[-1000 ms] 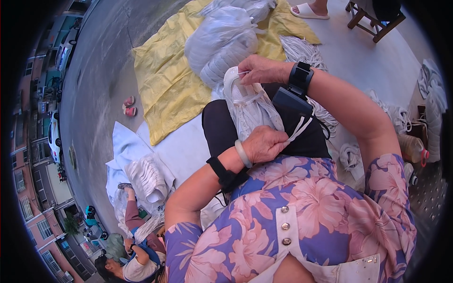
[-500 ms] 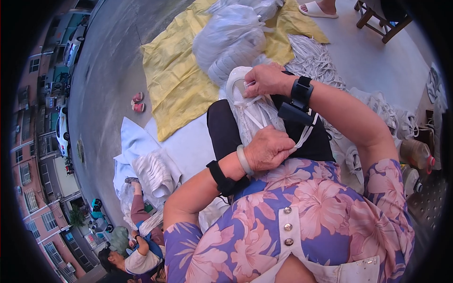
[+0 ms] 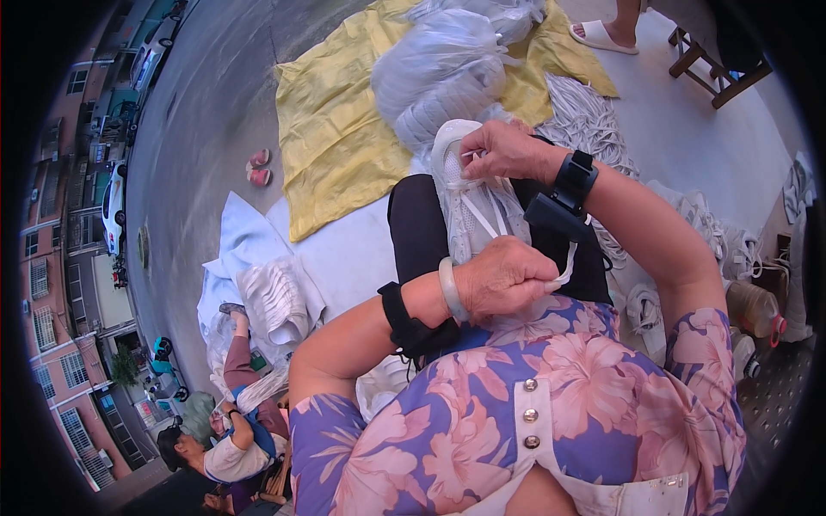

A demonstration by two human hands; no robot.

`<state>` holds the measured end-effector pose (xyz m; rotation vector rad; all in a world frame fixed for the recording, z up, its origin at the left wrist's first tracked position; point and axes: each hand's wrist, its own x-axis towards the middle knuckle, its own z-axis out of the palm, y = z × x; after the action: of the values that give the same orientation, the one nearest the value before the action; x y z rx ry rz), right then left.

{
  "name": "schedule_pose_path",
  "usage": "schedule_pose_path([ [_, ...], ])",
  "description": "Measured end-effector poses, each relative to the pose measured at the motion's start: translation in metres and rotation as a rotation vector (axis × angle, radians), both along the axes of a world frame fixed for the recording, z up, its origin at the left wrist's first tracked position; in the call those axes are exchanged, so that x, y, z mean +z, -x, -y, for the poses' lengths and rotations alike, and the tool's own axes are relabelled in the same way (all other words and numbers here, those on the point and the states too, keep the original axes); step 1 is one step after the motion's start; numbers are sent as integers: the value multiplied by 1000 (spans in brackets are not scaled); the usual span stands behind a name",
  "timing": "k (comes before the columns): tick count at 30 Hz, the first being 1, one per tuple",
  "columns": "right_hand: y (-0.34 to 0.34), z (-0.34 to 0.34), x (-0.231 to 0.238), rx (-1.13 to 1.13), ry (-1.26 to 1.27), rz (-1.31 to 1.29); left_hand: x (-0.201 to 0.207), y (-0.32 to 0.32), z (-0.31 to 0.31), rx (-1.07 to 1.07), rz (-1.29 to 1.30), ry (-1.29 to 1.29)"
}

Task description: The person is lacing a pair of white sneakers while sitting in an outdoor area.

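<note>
A white lace-up sneaker (image 3: 460, 225) lies across my lap on black trousers, its toe pointing away from me. My left hand (image 3: 508, 279) is closed near my waist around a white shoelace (image 3: 566, 268), and part of the lace shows past the fingertips. Further along, taut strands cross the sneaker's upper. Over the toe end, my right hand (image 3: 508, 153) has thumb and fingers pinched together at the lowest lace holes. A bit of white lace appears at those fingertips, though the fingers partly hide it.
Plastic-wrapped white bundles (image 3: 439, 82) sit on a yellow sheet (image 3: 331, 146) ahead. Loose white laces (image 3: 585, 120) are heaped on the right, near more white shoes (image 3: 697, 211). A wooden stool (image 3: 710, 77) and a sandalled foot (image 3: 602, 36) are beyond. Another person (image 3: 237, 439) sits at lower left.
My left hand has drawn slightly back toward my body, pulling the lace with it. My right hand stays pinched by the toe. The whole view has shifted a little.
</note>
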<state>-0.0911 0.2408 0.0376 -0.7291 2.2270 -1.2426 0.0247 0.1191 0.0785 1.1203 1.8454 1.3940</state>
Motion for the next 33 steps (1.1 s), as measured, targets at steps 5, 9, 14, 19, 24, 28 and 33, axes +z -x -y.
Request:
schedule_pose_path([
  [5,-4,11,-9,103,7,-149,-9,-5,0,-15,-1,-5],
  [9,-6,19,-4,200,-79,-300,-11,-2,3,-17,11,-23],
  [14,-3,29,-3,248,-132,-320,-8,-1,7,-36,6,-37],
  [19,7,34,13,251,-204,77,-13,-1,11,-32,11,-39],
  [24,7,27,13,137,-161,108,-9,-2,11,-7,31,-47],
  [28,13,14,-8,56,-112,-151,-4,2,7,13,103,-59],
  [33,9,23,-7,18,-124,-195,36,10,5,-58,351,10],
])
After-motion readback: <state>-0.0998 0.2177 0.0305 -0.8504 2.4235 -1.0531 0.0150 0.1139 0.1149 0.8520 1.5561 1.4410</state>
